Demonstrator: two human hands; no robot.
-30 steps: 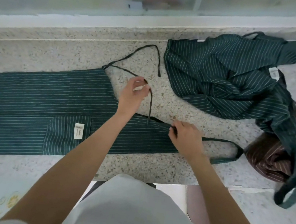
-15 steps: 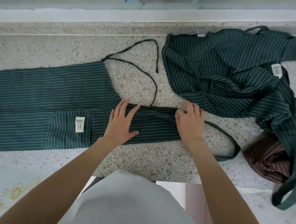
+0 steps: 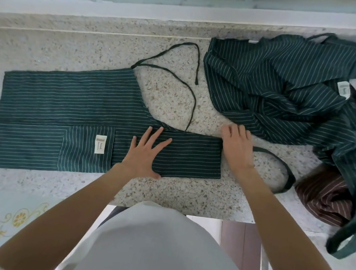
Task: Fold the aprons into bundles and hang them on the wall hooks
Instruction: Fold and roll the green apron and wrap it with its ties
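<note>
Folded apron (image 3: 59, 121) lies under both flat hands.

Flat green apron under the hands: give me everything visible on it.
The flat green apron is dark green cloth with thin pale stripes, laid folded lengthwise on the speckled counter. A pocket panel bears a cream label. Its narrow bib end points right; the left hand presses flat on it and the right hand rests at its right edge. Thin tie straps loop loose on the counter behind it, and a wider neck loop trails right toward the crumpled aprons.
</note>
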